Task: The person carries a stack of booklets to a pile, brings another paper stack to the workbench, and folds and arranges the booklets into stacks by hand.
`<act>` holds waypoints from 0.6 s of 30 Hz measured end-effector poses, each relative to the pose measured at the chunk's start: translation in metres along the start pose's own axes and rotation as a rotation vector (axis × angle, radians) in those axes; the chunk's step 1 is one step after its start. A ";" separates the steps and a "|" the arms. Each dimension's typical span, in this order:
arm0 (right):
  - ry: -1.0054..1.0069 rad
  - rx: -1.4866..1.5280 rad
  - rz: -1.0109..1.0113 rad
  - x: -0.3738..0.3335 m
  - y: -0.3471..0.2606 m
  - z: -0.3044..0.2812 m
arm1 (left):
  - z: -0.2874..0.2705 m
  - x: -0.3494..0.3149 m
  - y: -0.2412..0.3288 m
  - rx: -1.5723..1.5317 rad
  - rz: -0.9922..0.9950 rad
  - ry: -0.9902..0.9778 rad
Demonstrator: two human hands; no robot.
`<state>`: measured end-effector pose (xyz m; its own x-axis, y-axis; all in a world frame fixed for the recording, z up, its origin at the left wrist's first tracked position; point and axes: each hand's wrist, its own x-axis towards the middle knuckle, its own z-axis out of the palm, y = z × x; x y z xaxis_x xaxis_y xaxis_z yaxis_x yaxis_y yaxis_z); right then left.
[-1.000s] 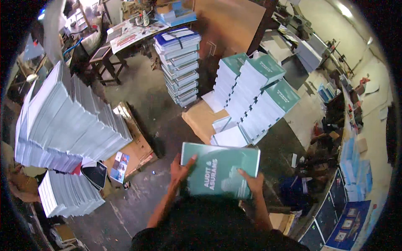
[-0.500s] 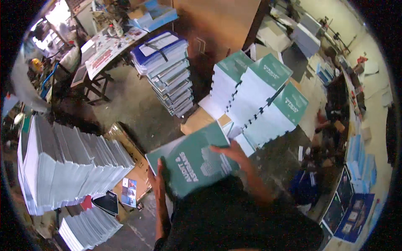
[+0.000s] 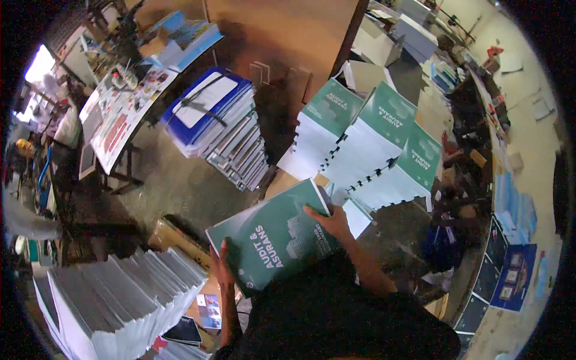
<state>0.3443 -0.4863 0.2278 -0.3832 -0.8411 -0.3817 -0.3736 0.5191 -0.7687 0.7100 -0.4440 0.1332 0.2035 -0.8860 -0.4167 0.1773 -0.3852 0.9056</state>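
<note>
A green-covered book (image 3: 270,237) is held tilted in front of my dark shirt, its cover facing up. My left hand (image 3: 223,267) grips its left edge, thumb on the cover and fingers hidden beneath. At the upper right edge, my right hand (image 3: 333,223) holds it the same way, thumb lying over the cover. Just beyond my right hand stand tall stacks of matching green books (image 3: 384,120), with dark notches along their spine sides. Whether the held book is one volume or several stacked together, I cannot tell.
Left of me stands a long row of grey-white paper blocks (image 3: 120,294) beside a flattened cardboard box (image 3: 171,234). Ahead is a tall pile of bound books with a blue top (image 3: 207,108). A stained work table (image 3: 129,114) stands at far left, and dark panels (image 3: 480,306) line the right.
My view has shifted, so the paper blocks sit lower and the blue-topped pile further left. The green book stays in both hands, nearly unmoved against my body.
</note>
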 end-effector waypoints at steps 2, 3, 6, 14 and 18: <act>-0.019 0.074 0.017 0.021 0.007 -0.006 | 0.012 0.016 0.016 0.039 0.021 -0.048; -0.056 0.146 0.022 0.031 -0.003 -0.011 | 0.017 0.023 0.022 0.075 0.046 -0.076; -0.078 0.027 0.069 0.077 -0.042 -0.040 | 0.046 0.049 0.046 0.123 0.011 -0.184; -0.125 -0.148 -0.210 0.304 -0.137 -0.126 | 0.232 0.136 0.137 0.168 -0.175 -0.133; -0.113 -0.417 -0.213 0.477 -0.112 -0.168 | 0.329 0.220 0.112 0.068 -0.006 -0.278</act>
<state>0.0618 -0.9202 0.2181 -0.1757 -0.9345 -0.3095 -0.7497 0.3308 -0.5731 0.4584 -0.7669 0.1688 -0.0704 -0.9169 -0.3929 0.1104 -0.3986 0.9104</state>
